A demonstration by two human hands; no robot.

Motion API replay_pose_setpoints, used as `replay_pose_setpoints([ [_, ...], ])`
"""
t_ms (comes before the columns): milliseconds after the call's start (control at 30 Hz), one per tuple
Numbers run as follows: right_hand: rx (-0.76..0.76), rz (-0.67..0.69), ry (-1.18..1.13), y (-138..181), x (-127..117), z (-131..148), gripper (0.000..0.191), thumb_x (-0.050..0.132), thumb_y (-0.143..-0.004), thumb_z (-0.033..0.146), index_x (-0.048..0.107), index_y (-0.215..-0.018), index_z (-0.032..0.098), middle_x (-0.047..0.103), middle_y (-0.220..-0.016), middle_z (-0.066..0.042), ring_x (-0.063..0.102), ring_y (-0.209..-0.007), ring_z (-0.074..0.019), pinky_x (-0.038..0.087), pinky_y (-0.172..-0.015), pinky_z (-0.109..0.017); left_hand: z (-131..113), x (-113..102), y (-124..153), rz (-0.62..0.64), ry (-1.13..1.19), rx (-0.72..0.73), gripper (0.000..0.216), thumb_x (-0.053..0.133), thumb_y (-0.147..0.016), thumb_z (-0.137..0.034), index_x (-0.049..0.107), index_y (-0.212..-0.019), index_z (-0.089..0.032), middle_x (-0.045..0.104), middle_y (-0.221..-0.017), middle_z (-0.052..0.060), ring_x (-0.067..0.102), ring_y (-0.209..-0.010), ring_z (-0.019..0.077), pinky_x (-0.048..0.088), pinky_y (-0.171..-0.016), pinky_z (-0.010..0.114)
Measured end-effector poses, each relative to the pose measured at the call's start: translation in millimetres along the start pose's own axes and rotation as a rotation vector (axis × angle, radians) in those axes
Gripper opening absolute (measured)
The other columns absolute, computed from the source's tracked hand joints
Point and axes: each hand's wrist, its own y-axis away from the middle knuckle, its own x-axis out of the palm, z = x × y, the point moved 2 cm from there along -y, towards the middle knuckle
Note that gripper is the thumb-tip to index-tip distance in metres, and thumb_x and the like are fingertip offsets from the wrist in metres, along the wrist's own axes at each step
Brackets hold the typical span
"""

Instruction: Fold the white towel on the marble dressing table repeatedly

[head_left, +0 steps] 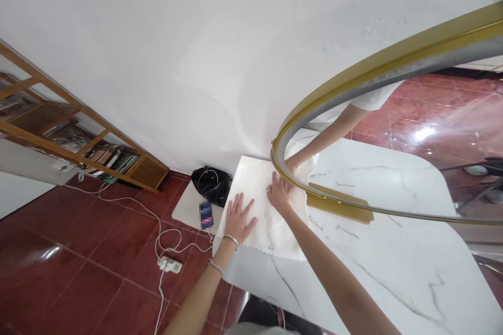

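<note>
The phone (206, 214) at the far left of the table shows a screen broken into coarse blocks, so its writing cannot be read; the books (113, 159) on the wooden shelf (149, 171) are too small to make out any titles.

The white table (373, 267) has grey marble-like veining and rounded corners. On its far left part lies a white cloth (245, 178) with a scalloped edge, mostly flat with a few soft creases. The left hand (237, 222) rests palm down on the cloth's left side, fingers and thumb spread. The right hand (280, 192), with a ring on one finger, lies palm down on the right part of the cloth, fingers slightly apart, close to the rim of the gold-framed mirror (330, 97). The mirror stands on a gold base (341, 204) and reflects an arm, a pale sleeve and red floor.

Beyond the table is a plain white wall (176, 36). To the left, dark red tiles (51, 272) cover the floor, where a power strip (170, 265) lies among pale cables (159, 225). A black bag (212, 183) sits near the phone, against the wall.
</note>
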Motion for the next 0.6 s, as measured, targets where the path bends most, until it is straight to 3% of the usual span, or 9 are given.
replay_pose_setpoints([
  [167, -0.305, 0.174, -0.033, -21, 1, 38, 0.060, 0.047, -0.085, 0.018, 0.040, -0.144, 0.027, 0.029, -0.155, -0.004, 0.020, -0.144, -0.0255, 0.014, -0.116, -0.046, 6, -2, 15, -0.001, -0.016, -0.037, 0.057, 0.047, -0.091, -0.046, 0.036, -0.145, -0.031, 0.018, -0.159, 0.008, 0.022, -0.144, 0.0292, 0.020, -0.115, 0.048],
  [267, -0.373, 0.187, -0.051, -3, 4, 62, 0.052, 0.044, -0.092, 0.036, 0.040, -0.144, 0.028, 0.028, -0.156, -0.005, 0.019, -0.144, -0.0265, 0.012, -0.116, -0.048, 5, -8, 41, -0.018, -0.040, -0.091, 0.057, 0.047, -0.091, -0.046, 0.035, -0.145, -0.031, 0.017, -0.159, 0.008, 0.023, -0.144, 0.0298, 0.020, -0.114, 0.048],
  [333, -0.414, 0.158, -0.069, 21, 5, 71, 0.054, 0.041, -0.094, 0.045, 0.038, -0.145, 0.026, 0.026, -0.156, -0.008, 0.017, -0.145, -0.0282, 0.012, -0.116, -0.051, 2, -14, 62, -0.028, -0.053, -0.106, 0.058, 0.048, -0.091, -0.044, 0.034, -0.146, -0.031, 0.017, -0.159, 0.007, 0.023, -0.144, 0.0291, 0.020, -0.114, 0.047],
  [433, -0.479, 0.065, -0.106, 70, 4, 70, 0.051, 0.037, -0.097, 0.042, 0.041, -0.143, 0.022, 0.030, -0.154, -0.010, 0.019, -0.144, -0.0279, 0.014, -0.116, -0.051, -10, -20, 95, -0.037, -0.063, -0.111, 0.060, 0.049, -0.090, -0.042, 0.031, -0.147, -0.031, 0.018, -0.159, 0.005, 0.023, -0.144, 0.0280, 0.018, -0.116, 0.045],
  [533, -0.516, -0.008, -0.108, 130, -3, 51, 0.047, 0.037, -0.097, 0.033, 0.044, -0.141, 0.018, 0.034, -0.152, -0.012, 0.020, -0.144, -0.0263, 0.019, -0.115, -0.048, -27, -23, 121, -0.041, -0.078, -0.109, 0.062, 0.050, -0.090, -0.041, 0.029, -0.147, -0.031, 0.019, -0.159, 0.006, 0.022, -0.144, 0.0285, 0.016, -0.116, 0.046],
  [600, -0.542, -0.019, -0.086, 173, -11, 33, 0.053, 0.041, -0.096, 0.035, 0.036, -0.146, 0.019, 0.030, -0.154, -0.011, 0.020, -0.144, -0.0270, 0.022, -0.115, -0.048, -38, -24, 131, -0.045, -0.089, -0.105, 0.062, 0.050, -0.090, -0.040, 0.029, -0.147, -0.030, 0.018, -0.159, 0.008, 0.023, -0.144, 0.0292, 0.016, -0.115, 0.046],
])
